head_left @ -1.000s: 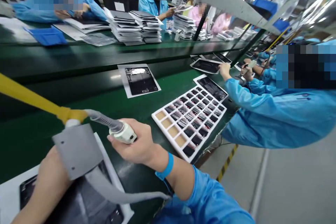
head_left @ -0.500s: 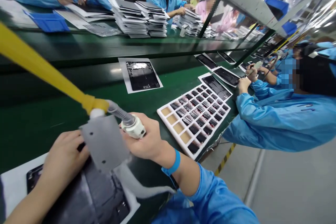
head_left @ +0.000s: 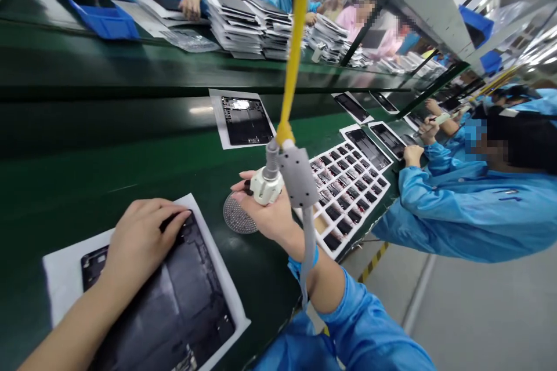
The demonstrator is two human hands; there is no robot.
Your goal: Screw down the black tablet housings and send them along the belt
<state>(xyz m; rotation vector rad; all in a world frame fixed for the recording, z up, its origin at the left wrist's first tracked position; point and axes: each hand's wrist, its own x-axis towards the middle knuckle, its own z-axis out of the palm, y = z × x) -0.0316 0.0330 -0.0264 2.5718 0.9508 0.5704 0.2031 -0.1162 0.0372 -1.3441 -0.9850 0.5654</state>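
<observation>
My left hand [head_left: 141, 240] rests on the black tablet housing [head_left: 174, 313] at lower left, its fingers curled over the top edge and the thumb near the upper corner. Whatever lies in the dark gap under that thumb is hidden. The housing lies on a white sheet [head_left: 61, 278]. In my right hand [head_left: 278, 217] is a white electric screwdriver [head_left: 265, 186], gripped in closed fingers, with a grey cable and a yellow strap [head_left: 293, 58] above it. Its tip is hidden by the hand. Partly under that hand lies a round dish [head_left: 238, 215] with a studded-looking surface.
Right of my hand is a white compartment tray [head_left: 322, 242] of small dark parts. More tablet housings on sheets [head_left: 246, 122] lie along the green bench. A co-worker in blue [head_left: 474, 203] sits at right. Paper stacks [head_left: 237, 29] and a blue bin [head_left: 104, 18] stand across the bench.
My right hand has moved the screwdriver right, away from the tablet housing and over the round dish, which now shows. The strap swung right. My left hand stays on the housing.
</observation>
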